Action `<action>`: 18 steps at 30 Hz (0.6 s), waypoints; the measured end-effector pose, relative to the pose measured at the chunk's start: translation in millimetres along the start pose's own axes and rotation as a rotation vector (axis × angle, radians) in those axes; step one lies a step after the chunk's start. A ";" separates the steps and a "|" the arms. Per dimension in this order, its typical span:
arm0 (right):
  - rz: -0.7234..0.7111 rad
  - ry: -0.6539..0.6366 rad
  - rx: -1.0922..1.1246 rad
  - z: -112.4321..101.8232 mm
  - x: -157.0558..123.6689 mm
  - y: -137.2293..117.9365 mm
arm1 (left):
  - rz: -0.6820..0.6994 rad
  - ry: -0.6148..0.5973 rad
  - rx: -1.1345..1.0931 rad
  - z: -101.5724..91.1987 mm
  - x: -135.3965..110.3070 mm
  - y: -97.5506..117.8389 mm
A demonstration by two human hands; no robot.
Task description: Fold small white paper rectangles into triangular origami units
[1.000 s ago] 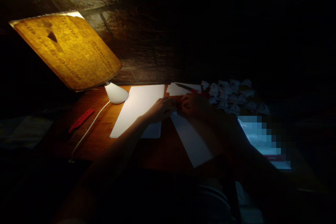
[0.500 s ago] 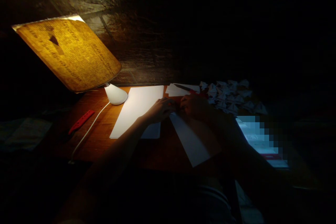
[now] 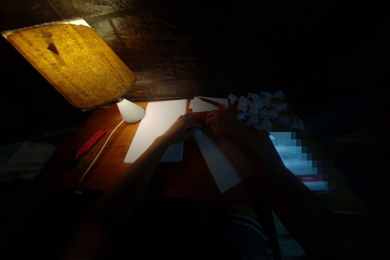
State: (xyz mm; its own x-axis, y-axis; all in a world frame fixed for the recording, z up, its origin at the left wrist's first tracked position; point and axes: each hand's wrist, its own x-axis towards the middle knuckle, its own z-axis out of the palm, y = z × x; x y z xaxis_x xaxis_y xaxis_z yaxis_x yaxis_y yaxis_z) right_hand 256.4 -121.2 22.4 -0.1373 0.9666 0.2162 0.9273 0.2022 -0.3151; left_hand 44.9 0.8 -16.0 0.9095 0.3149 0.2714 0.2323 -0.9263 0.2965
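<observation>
A white sheet of paper (image 3: 216, 166) lies at a slant on the wooden table, partly in the shadow of my right arm. At its far end my left hand (image 3: 184, 126) has its fingers curled on the paper. My right hand (image 3: 222, 123) is closed at the same end, just to the right, its fingertips close to those of the left. Dim light hides the exact grip of the fingers. A small fold or flap of paper shows below the left fingertips. Left of the hands, partly under my left forearm, is a larger stack of white paper (image 3: 160, 124).
A white desk lamp (image 3: 131, 111) with a printed yellow-brown shade (image 3: 73, 65) stands at the left, its cord trailing forward. Nearby lies a red notched tool (image 3: 90, 144). Behind the hands are paper pieces (image 3: 198, 105) and red-handled scissors (image 3: 210, 101); several folded papers (image 3: 258, 109) and a lit screen (image 3: 286, 154) are rightward.
The whole view has shifted slightly, so things appear a little further left. Both hands stay at the far end of the sheet with only slight finger movement.
</observation>
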 end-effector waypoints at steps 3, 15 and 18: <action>-0.002 0.038 -0.001 -0.3 0.2 0.0 | -0.012 -0.012 0.000 -1.1 0.5 0.7; -0.047 0.065 -0.003 -3.3 -1.2 -6.0 | -0.021 -0.007 -0.002 -1.4 2.8 3.1; -0.063 0.054 0.001 -0.5 -0.4 -4.1 | -0.024 -0.019 0.000 -2.2 3.4 4.0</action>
State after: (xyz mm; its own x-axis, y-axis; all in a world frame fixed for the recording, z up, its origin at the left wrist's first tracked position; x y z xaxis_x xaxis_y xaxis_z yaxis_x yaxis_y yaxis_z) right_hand 252.8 -122.5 24.0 -0.1769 0.9421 0.2850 0.9170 0.2629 -0.2999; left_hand 48.2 -1.4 -11.8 0.9098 0.3335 0.2470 0.2543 -0.9183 0.3033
